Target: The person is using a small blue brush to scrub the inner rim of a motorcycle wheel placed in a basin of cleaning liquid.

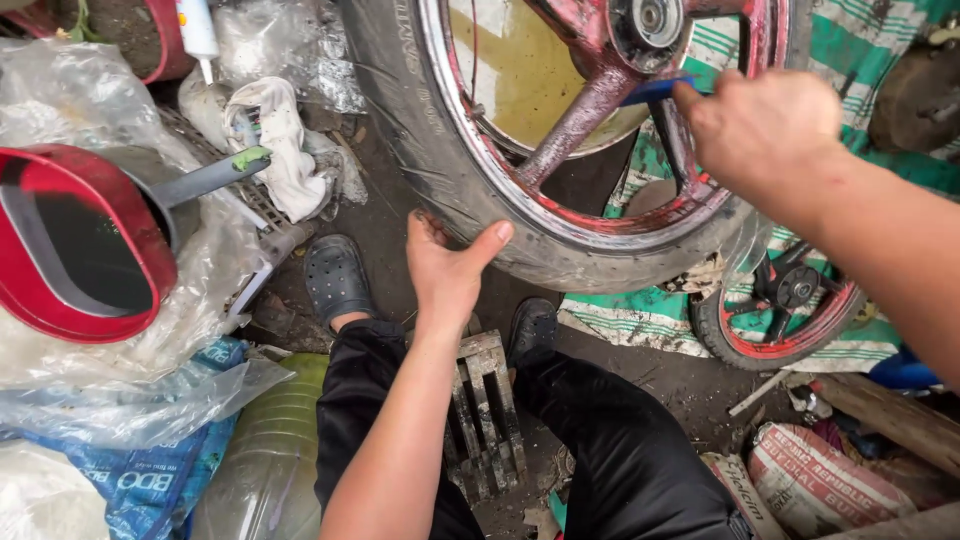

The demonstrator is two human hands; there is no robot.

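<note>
Both hands were on the big motorcycle wheel [560, 150] that stood upright at twelve o'clock from the seated person. Left hand [447, 265] gripped the black tyre at its lower edge, thumb hooked over the tread, fingers behind and out of sight. Right hand [765, 130], up at one o'clock, was closed around a blue-handled tool [655, 90] pressed against a red-painted spoke near the hub; its working end was hidden.

Largest of the rest, a green-and-white striped mat [650, 320] lay under the wheel toward three o'clock. A red basin [70, 240] sat at nine o'clock on crumpled clear plastic. A smaller wheel with a red rim [780, 310] lay flat on the mat at four o'clock. A small wooden stool [485, 410] showed between the knees. A white rag [280, 140] lay at eleven o'clock.
</note>
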